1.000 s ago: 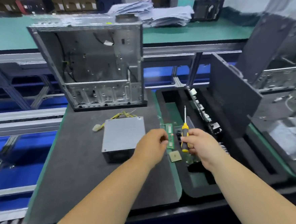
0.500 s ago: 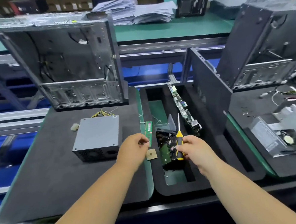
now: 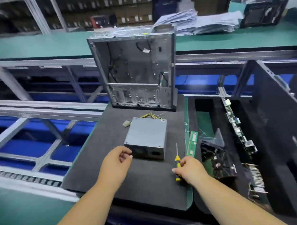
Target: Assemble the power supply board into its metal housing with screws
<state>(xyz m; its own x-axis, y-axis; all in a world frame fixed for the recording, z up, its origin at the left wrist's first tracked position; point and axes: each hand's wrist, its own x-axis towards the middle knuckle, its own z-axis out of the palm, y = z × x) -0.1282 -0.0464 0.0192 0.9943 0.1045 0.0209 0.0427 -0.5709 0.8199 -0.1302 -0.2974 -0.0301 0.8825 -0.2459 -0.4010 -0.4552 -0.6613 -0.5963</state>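
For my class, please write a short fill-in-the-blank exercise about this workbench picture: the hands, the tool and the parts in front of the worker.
1. The right hand holds a yellow-and-black screwdriver with its metal tip pointing ____ from the person.
2. The grey metal power supply box lies on the ____ foam mat.
3. The open silver metal computer case stands ____ the box, farther from the person.
4. The left hand is at the box's near ____ corner.

Missing words: away; black; behind; left

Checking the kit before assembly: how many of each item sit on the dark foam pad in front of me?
Open grey metal computer case: 1
Grey metal power supply box: 1
Yellow-handled screwdriver: 1
Total: 3
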